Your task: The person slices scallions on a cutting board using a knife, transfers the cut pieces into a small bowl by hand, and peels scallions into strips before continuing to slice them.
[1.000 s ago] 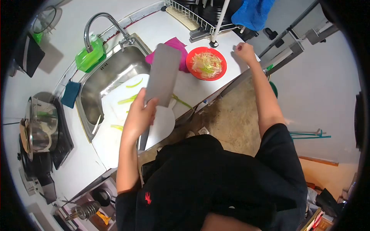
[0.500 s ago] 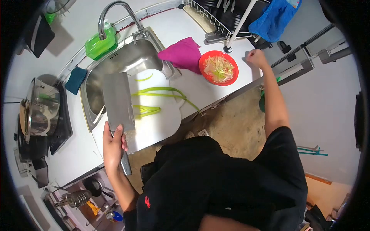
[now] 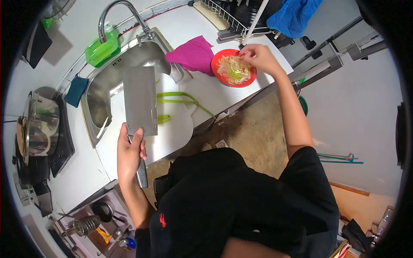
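Observation:
My left hand [image 3: 130, 154] is wrapped round the handle of a cleaver [image 3: 141, 101], whose broad blade is raised over a white round cutting board [image 3: 178, 132]. Long green vegetable stalks [image 3: 186, 95] lie across the board, and shorter green pieces [image 3: 163, 118] lie nearer me; the blade hides part of both. My right hand [image 3: 261, 60] is over the far right edge of a red plate [image 3: 216, 74], fingertips drawn together close to the pale and green shreds [image 3: 234, 71] heaped there. Whatever those fingers hold, if anything, is too small to make out.
Beyond the board is a steel sink [image 3: 98, 99] with a curved faucet [image 3: 101, 23]. A magenta cloth [image 3: 192, 55] lies between the sink and the plate. The dish rack [image 3: 223, 15] stands at the back, and a pot [image 3: 43, 129] sits at far left.
My right hand has moved left from the counter's right edge to above the red plate. The cleaver has shifted slightly to the right, covering more of the green pieces. The view has shifted a little.

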Tool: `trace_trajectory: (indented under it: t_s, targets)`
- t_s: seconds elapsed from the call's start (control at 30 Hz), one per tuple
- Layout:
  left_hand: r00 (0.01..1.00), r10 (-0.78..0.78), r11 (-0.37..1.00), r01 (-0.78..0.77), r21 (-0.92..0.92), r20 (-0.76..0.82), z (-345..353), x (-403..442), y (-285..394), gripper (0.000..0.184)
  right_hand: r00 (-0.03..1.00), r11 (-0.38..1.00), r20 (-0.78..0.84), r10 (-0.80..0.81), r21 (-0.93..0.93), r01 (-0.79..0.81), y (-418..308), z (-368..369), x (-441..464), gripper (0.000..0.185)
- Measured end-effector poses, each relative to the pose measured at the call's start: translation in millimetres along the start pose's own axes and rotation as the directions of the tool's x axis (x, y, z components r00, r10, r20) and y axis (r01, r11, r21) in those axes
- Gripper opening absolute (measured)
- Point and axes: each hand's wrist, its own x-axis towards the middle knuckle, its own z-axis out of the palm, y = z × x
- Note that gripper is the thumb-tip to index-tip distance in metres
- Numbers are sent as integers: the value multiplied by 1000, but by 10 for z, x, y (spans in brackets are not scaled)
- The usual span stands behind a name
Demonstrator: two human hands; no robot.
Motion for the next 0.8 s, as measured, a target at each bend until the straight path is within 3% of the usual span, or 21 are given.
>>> trace_trajectory:
  t_s: [0.1, 0.2, 0.4, 0.6, 0.73, 0.8]
  targets:
    - [1000, -4, 1000, 4, 12, 13, -1, -20, -1, 32, 925, 948, -369, 91, -252, -194, 752, -244, 72, 18]
    - [1000, -4, 1000, 4, 3, -28, 9, -39, -23, 28, 898, 904, -415, 145, -312, -291, 1454, -343, 53, 18]
    - [999, -8, 999, 10, 32, -41, 37, -30, 33, 24, 953, 857, -252, 169, -440, -269, 1595, -274, 214, 21]
    - [1000, 6, 999, -6, 53, -8, 71, -70, 75, 21, 953, 846, -144, 265, -439, -302, 1568, -235, 366, 22]
    - [1000, -6, 998, 7, 58, -20, 24, -97, 54, 19, 965, 915, -166, 202, -319, -246, 1382, -294, 351, 16]
    - [999, -8, 998, 10, 61, -38, -18, -114, 30, 20, 965, 983, -235, 113, -118, -143, 960, -317, 330, 17]
